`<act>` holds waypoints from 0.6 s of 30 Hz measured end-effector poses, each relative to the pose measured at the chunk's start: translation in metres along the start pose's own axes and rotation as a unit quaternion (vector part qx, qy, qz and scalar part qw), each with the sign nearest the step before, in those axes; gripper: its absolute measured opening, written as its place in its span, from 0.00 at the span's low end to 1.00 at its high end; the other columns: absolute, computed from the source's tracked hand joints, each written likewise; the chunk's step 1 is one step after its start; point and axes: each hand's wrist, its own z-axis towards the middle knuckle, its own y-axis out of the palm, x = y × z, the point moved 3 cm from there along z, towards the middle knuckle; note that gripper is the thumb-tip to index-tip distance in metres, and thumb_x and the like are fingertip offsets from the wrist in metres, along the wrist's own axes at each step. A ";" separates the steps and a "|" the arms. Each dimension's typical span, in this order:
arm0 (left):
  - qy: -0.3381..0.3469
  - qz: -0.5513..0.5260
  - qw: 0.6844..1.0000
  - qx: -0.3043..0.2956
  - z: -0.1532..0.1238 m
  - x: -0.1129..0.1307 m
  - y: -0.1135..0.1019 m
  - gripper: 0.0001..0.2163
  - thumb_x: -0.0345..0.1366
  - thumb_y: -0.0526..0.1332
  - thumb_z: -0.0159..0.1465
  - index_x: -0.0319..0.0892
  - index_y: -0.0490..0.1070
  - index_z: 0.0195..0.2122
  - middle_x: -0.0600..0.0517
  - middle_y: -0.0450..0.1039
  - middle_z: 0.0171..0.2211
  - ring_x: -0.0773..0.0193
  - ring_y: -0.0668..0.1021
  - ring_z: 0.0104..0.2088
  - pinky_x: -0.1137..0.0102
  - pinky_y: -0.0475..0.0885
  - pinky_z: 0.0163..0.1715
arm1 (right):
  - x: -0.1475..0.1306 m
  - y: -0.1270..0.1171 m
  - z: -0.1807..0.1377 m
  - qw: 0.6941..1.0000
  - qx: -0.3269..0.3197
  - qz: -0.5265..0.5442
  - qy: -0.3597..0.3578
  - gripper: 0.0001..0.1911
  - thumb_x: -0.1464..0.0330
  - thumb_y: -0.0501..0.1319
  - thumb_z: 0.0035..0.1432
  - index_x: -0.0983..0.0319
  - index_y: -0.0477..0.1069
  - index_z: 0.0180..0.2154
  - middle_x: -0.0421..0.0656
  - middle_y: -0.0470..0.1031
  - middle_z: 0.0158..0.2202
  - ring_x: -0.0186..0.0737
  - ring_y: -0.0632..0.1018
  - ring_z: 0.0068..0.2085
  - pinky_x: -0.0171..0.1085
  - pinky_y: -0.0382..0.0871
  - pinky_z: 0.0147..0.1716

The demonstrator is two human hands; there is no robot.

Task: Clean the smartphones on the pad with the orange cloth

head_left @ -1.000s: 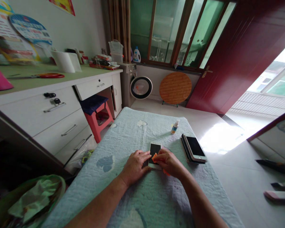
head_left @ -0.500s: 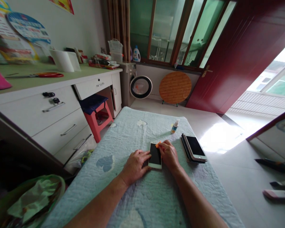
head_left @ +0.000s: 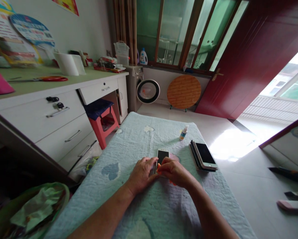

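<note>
A white-framed smartphone (head_left: 163, 153) lies face up on the cloth-covered table, its dark screen partly covered by my hands. My left hand (head_left: 142, 171) grips the phone's left side, fingers along the edge and thumb near the lower corner. Pinched in my right hand (head_left: 175, 171) is a small orange cloth (head_left: 159, 167), pressed against the lower left of the screen. Another bit of orange shows below the right hand's fingers. To the right sits a stack of phones (head_left: 205, 155), the top one white with a black screen. A small spray bottle (head_left: 183, 132) stands upright beyond them.
The light blue quilted cover (head_left: 149, 139) spreads over the table. A desk with drawers (head_left: 59, 129) runs along the left, with a red stool (head_left: 105, 127) beside it. A green bin (head_left: 64, 192) stands at the lower left. Behind are an open washer door (head_left: 148, 91) and round tabletop (head_left: 184, 91).
My right hand has moved the orange cloth down and left, from the screen's upper right to its lower left. My left hand stays at the phone's edge.
</note>
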 end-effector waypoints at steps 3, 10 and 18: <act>0.005 0.008 1.000 -0.013 0.000 0.002 0.000 0.23 0.51 0.63 0.60 0.45 0.68 0.53 0.47 0.72 0.51 0.53 0.72 0.50 0.60 0.67 0.50 | 0.000 -0.002 -0.007 0.999 -0.033 0.028 0.001 0.10 0.71 0.58 0.57 0.57 0.80 0.33 0.39 0.71 0.34 0.32 0.74 0.35 0.30 0.66 0.38; 0.009 0.026 0.999 -0.033 0.002 0.002 -0.001 0.19 0.45 0.66 0.59 0.46 0.72 0.50 0.49 0.70 0.56 0.52 0.70 0.53 0.58 0.65 0.53 | 0.015 -0.017 -0.009 0.998 -0.014 0.029 0.050 0.11 0.75 0.59 0.53 0.57 0.80 0.31 0.39 0.73 0.32 0.33 0.75 0.33 0.31 0.66 0.35; 0.013 0.026 0.999 -0.038 0.003 0.002 -0.001 0.20 0.46 0.65 0.60 0.45 0.72 0.50 0.48 0.69 0.57 0.52 0.70 0.53 0.58 0.64 0.53 | 0.036 -0.019 -0.001 0.978 0.144 -0.054 0.140 0.11 0.69 0.57 0.58 0.58 0.80 0.33 0.40 0.71 0.32 0.31 0.73 0.30 0.30 0.63 0.30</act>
